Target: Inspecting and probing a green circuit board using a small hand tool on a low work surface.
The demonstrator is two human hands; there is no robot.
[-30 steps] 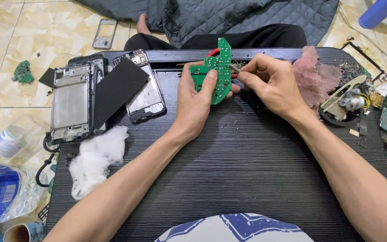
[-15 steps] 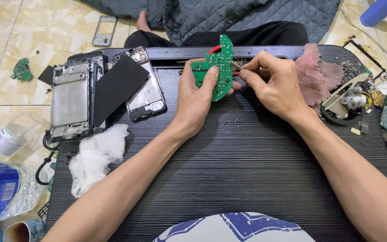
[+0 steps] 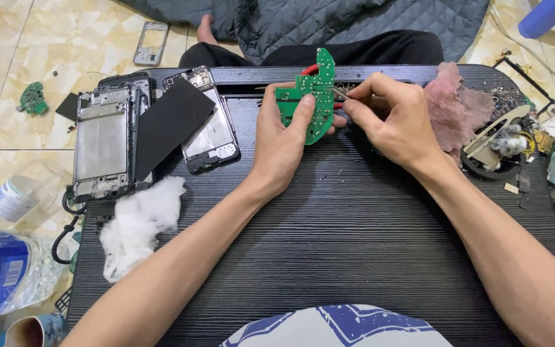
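Observation:
My left hand point(image 3: 284, 138) grips a green circuit board point(image 3: 309, 96), holding it upright near the far edge of the black ribbed table point(image 3: 329, 244). Red wires show behind the board's top. My right hand point(image 3: 390, 119) pinches a thin metal tool point(image 3: 340, 94) whose tip touches the board's right edge. Both hands meet at the far middle of the table.
Opened phone frames point(image 3: 101, 141) and a black panel point(image 3: 171, 122) lie far left, white cotton wadding point(image 3: 139, 222) below them. A pink rag point(image 3: 454, 109), a round part point(image 3: 496, 151) and board scraps sit right. Plastic bottles point(image 3: 4, 273) lie on the floor left.
Both hands and the board stay in nearly the same place; the right hand's tool has shifted slightly against the board's edge.

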